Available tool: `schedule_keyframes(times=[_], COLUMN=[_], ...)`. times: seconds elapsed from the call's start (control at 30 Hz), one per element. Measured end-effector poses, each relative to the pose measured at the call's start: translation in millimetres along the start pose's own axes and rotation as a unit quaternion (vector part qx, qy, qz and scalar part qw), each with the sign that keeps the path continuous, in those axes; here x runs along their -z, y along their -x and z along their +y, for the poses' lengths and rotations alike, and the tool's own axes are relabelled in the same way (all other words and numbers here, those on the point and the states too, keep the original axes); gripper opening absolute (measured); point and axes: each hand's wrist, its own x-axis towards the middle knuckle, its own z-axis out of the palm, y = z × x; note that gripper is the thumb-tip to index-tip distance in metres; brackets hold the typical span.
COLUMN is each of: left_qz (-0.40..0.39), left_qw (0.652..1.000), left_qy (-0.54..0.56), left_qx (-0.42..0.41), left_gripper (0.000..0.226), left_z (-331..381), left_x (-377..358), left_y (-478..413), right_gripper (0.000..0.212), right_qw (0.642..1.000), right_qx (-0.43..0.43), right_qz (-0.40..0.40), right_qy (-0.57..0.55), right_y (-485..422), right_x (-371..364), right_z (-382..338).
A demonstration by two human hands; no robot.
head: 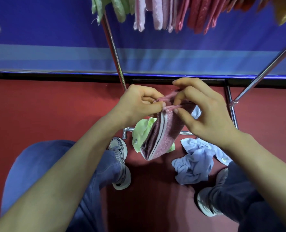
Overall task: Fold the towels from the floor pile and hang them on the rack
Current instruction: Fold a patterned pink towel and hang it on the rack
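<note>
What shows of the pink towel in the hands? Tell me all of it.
The pink towel looks like dusty-pink terry cloth, folded into a narrow strip of several layers, with a pale stripe and a thin dark line along its length. It hangs in the air, slanting down to the left from its top edge, above the red floor and in front of a green towel. The left hand and the right hand both pinch its top edge, close together.

Blue jeans (27,161), silver-white sneakers (119,145)
</note>
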Motion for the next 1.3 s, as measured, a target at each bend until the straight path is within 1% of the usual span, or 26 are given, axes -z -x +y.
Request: schedule_keyframes(times=[0.07,0.13,0.27,0.33,0.37,0.4,0.43,0.5,0.57,0.63,0.67,0.77,0.83,0.9,0.93,0.97,1.03,1.1,1.2,1.27,1.3], left_qz=[0.009,0.002,-0.066,-0.087,-0.083,-0.069,-0.051,-0.035,-0.036,-0.037,-0.040,-0.074,-0.098,-0.076,-0.062,-0.055,-0.059,-0.048,0.004,0.050,0.074], left_qw=[1.000,1.000,0.996,0.994,0.992,0.991,0.991,0.994,0.995,0.994,0.993,0.993,0.987,0.970,0.961,0.956,0.961,0.966,0.971,0.972,0.972], left_qy=[-0.002,-0.011,-0.026,-0.044,-0.066,-0.088,-0.094,-0.053,-0.003,0.037,0.042,-0.007,-0.084,-0.193,-0.227,-0.235,-0.195,-0.148,-0.080,-0.035,-0.021], left_qx=[0.001,-0.007,-0.047,-0.057,-0.064,-0.073,-0.083,-0.093,-0.093,-0.097,-0.100,-0.093,-0.093,-0.124,-0.147,-0.165,-0.188,-0.208,-0.227,-0.227,-0.224], left_gripper=[0.016,0.015,0.014,0.029,0.037,0.040,0.038,0.028,0.020,0.016,0.016,0.022,0.035,0.041,0.038,0.033,0.026,0.021,0.014,0.016,0.020], left_z=[-0.2,-1.0,-0.1,-2.8,-5.7,-7.5,-8.8,-7.4,2.2,11.9,14.9,21.9,31.7,46.2,55.5,65.0,85.2,105.8,137.2,153.6,159.0], left_x=[0.2,0.0,1.7,0.5,-1.5,-3.8,-5.6,-6.3,-4.6,-2.0,-0.7,6.3,8.3,4.8,2.7,1.5,1.6,3.0,9.1,17.8,23.6], left_y=[-0.4,-0.2,2.8,4.1,4.5,4.9,4.6,3.4,3.9,4.9,6.2,12.7,20.1,27.8,32.0,36.4,45.7,54.3,61.4,62.3,61.9], right_gripper=[0.008,0.009,0.012,0.013,0.016,0.020,0.026,0.043,0.055,0.051,0.047,0.036,0.032,0.032,0.034,0.035,0.032,0.023,0.031,0.017,0.014], right_qw=[1.000,1.000,0.999,0.999,0.998,0.997,0.995,0.981,0.947,0.909,0.903,0.913,0.923,0.929,0.927,0.922,0.906,0.907,0.909,0.901,0.894], right_qx=[0.001,-0.007,-0.037,-0.047,-0.055,-0.070,-0.094,-0.159,-0.209,-0.233,-0.234,-0.240,-0.247,-0.244,-0.240,-0.237,-0.254,-0.288,-0.344,-0.366,-0.375], right_qz=[0.001,-0.005,-0.023,-0.025,-0.022,-0.015,-0.003,0.019,0.020,0.000,-0.009,-0.007,-0.012,0.004,0.020,0.037,0.047,0.016,-0.045,-0.070,-0.082], right_qy=[0.007,0.018,0.008,-0.003,-0.005,-0.009,-0.022,-0.109,-0.243,-0.345,-0.361,-0.329,-0.295,-0.279,-0.288,-0.305,-0.335,-0.307,-0.230,-0.225,-0.232], right_y=[-0.4,-0.3,-0.7,-1.4,-1.8,-1.9,-1.9,-1.7,-2.5,-2.5,-1.8,3.7,8.5,13.8,15.5,17.7,24.3,36.0,63.2,84.5,93.9], right_x=[-0.7,-1.3,-1.5,-1.0,-1.0,-1.3,-2.0,-3.3,-3.0,-3.0,-4.1,-6.5,-6.2,-3.1,0.6,4.4,10.4,11.1,6.6,6.9,9.0], right_z=[0.3,1.9,5.3,5.2,4.6,4.3,3.9,2.7,3.0,2.5,1.2,-6.7,-14.8,-27.0,-36.4,-44.7,-57.6,-62.2,-61.2,-64.5,-67.1])
